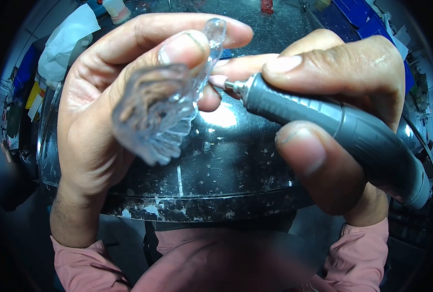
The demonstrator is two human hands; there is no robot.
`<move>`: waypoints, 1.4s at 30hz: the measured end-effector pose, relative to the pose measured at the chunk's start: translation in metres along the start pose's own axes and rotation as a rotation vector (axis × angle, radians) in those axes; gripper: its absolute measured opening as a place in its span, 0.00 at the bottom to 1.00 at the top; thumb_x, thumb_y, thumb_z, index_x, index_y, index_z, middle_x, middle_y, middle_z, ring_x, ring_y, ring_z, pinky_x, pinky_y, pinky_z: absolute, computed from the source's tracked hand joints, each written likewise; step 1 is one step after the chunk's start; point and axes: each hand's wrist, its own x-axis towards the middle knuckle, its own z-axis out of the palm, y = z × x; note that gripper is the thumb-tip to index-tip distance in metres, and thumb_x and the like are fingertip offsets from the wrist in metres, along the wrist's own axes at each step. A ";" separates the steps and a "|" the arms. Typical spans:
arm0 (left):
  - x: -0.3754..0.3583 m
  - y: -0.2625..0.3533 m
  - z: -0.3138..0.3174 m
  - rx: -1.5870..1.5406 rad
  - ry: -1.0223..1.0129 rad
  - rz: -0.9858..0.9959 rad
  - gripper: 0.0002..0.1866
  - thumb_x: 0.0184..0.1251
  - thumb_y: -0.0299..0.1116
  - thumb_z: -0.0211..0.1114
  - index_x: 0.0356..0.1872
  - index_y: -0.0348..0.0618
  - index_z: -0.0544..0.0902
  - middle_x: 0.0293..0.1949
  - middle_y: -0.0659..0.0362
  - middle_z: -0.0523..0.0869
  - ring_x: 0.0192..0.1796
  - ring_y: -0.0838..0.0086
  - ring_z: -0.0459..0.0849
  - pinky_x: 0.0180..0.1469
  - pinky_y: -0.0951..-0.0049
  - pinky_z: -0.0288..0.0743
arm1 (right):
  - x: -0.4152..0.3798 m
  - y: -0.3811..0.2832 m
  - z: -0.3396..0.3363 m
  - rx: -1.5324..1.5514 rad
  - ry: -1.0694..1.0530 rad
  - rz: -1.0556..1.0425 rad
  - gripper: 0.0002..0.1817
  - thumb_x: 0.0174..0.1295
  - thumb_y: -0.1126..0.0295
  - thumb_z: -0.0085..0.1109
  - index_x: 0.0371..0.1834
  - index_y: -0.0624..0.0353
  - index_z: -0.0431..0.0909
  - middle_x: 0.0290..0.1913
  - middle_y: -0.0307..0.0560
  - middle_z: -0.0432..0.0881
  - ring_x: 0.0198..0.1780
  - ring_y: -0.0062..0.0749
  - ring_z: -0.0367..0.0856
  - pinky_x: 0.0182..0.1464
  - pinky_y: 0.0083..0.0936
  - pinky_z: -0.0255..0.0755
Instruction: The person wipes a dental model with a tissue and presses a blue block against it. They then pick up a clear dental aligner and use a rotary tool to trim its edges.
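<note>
Between the thumb and fingers of my left hand [95,92] is a clear moulded plastic piece [153,117] with a wavy, ridged body and a scalloped edge. It looks like a dental splint, and its narrow end [215,34] rises past my thumb. My right hand [343,73] is wrapped round a dark grey rotary handpiece [318,114], the thumb below and fingers over the top. A small pinkish grinding tip [218,81] points left from its metal collet [238,87], right at the edge of the clear piece. Fingers behind the tip are partly hidden.
Under my hands lies a dark, glossy, worn table [236,160] with a chipped front edge. White tissue or plastic [68,44] and a small container [116,10] stand at the back left. Blue trays [360,19] sit at the back right; a cable [423,141] runs down the right.
</note>
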 end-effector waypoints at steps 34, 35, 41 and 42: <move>0.001 0.000 -0.011 0.061 0.027 -0.178 0.24 0.74 0.42 0.61 0.60 0.33 0.77 0.52 0.54 0.84 0.52 0.76 0.83 0.57 0.77 0.74 | 0.003 0.003 -0.010 0.016 0.088 0.015 0.26 0.70 0.53 0.56 0.60 0.62 0.68 0.47 0.62 0.81 0.45 0.39 0.83 0.58 0.45 0.78; 0.001 -0.001 -0.012 0.099 0.053 -0.186 0.24 0.74 0.42 0.61 0.61 0.32 0.76 0.52 0.53 0.84 0.53 0.75 0.83 0.58 0.77 0.74 | 0.004 0.005 -0.008 0.016 0.090 0.016 0.26 0.70 0.52 0.56 0.60 0.62 0.68 0.47 0.62 0.81 0.45 0.39 0.83 0.58 0.45 0.78; 0.001 -0.001 -0.012 0.078 0.098 -0.200 0.23 0.75 0.41 0.60 0.61 0.32 0.76 0.53 0.53 0.84 0.55 0.73 0.83 0.61 0.73 0.74 | -0.002 0.001 -0.016 0.020 0.102 0.018 0.27 0.70 0.52 0.56 0.61 0.62 0.68 0.47 0.61 0.81 0.45 0.39 0.83 0.58 0.45 0.78; 0.001 -0.001 -0.012 0.071 0.096 -0.204 0.24 0.75 0.41 0.60 0.61 0.33 0.76 0.53 0.52 0.83 0.56 0.72 0.82 0.61 0.72 0.74 | 0.002 0.003 -0.009 0.021 0.104 0.018 0.27 0.70 0.52 0.56 0.61 0.62 0.68 0.47 0.61 0.81 0.45 0.39 0.83 0.58 0.45 0.78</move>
